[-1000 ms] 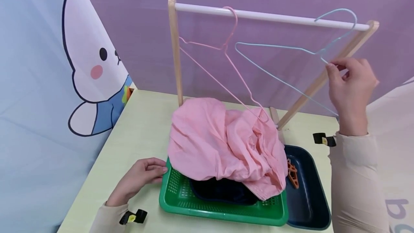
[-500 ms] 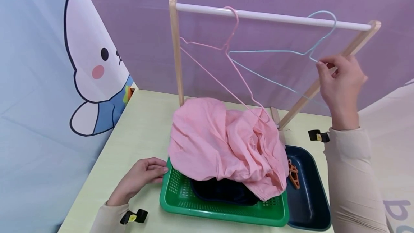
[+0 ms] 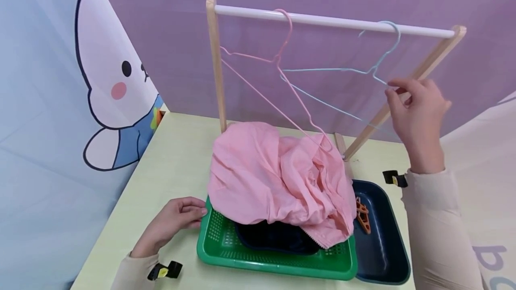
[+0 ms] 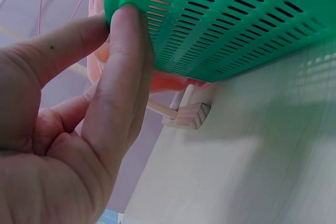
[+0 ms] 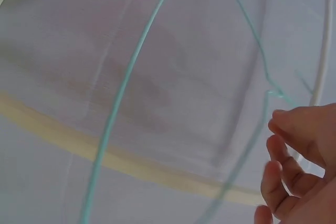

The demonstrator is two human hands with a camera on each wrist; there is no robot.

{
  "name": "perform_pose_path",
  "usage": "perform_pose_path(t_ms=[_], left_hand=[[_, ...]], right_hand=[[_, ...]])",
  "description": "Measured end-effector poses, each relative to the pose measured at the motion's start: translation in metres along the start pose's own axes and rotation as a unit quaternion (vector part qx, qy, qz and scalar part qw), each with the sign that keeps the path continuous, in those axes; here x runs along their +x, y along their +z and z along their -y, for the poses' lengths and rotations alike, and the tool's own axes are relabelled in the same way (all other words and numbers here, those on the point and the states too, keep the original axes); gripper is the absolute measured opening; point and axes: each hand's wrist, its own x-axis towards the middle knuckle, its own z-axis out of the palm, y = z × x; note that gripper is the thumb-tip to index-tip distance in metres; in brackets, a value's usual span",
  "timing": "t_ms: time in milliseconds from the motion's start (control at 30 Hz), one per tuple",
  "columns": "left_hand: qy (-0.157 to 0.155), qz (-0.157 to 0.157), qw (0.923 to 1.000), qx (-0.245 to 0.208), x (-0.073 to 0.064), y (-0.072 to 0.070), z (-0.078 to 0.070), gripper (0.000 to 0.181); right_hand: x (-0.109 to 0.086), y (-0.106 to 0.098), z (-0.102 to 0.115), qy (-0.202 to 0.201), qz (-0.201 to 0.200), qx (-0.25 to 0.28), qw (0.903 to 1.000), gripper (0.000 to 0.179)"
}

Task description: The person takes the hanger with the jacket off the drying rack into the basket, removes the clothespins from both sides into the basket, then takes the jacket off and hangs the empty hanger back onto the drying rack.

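My right hand [image 3: 419, 117] is raised at the rack's right side, thumb and forefinger pinching the right shoulder of a teal wire coat hanger [image 3: 330, 70]. The wire passes right by these fingertips in the right wrist view. The hanger's hook [image 3: 397, 41] now curves over the white bar [image 3: 330, 21]. A pink coat hanger [image 3: 296, 93] hangs further left, its lower corner overlapping a crumpled pink garment [image 3: 258, 173]. My left hand [image 3: 171, 223] grips the left rim of a green perforated basket [image 3: 278, 267], thumb and fingers on either side [image 4: 123, 30]. Under the pink cloth shows dark fabric [image 3: 278, 238].
A dark tray [image 3: 389, 236] with orange clips [image 3: 363, 218] stands right of the basket. Wooden posts [image 3: 217, 66] carry the bar in front of a purple backdrop [image 3: 153, 21]. Pale tabletop [image 3: 169, 160] spreads left of the basket. A rabbit-printed cloth [image 3: 52, 120] hangs at left.
The right hand has moved left and slightly down with the teal hanger. Its hook tip has gone from in front of the bar to behind it. The left hand has stayed on the basket.
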Motion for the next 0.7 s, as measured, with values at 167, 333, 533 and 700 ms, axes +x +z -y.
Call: perform_pose_path(t_ms=[167,333,533,700], left_hand=[[0.004,0.001,1.0000,0.004,0.000,0.000,0.000,0.043],[0.008,0.004,0.9999,0.005,-0.001,-0.001,0.000,0.041],[0.006,0.010,0.9999,0.007,0.000,-0.002,-0.001,0.042],[0.004,0.013,0.9999,0.005,0.001,-0.002,0.000,0.041]], right_hand=[[-0.039,-0.006,0.011,-0.124,0.020,0.004,0.9921,0.015],[-0.088,-0.009,0.014,-0.176,0.132,0.022,0.9753,0.020],[-0.127,0.003,-0.015,-0.064,0.298,0.036,0.9517,0.041],[-0.142,0.025,-0.047,0.030,0.421,0.063,0.9042,0.060]])
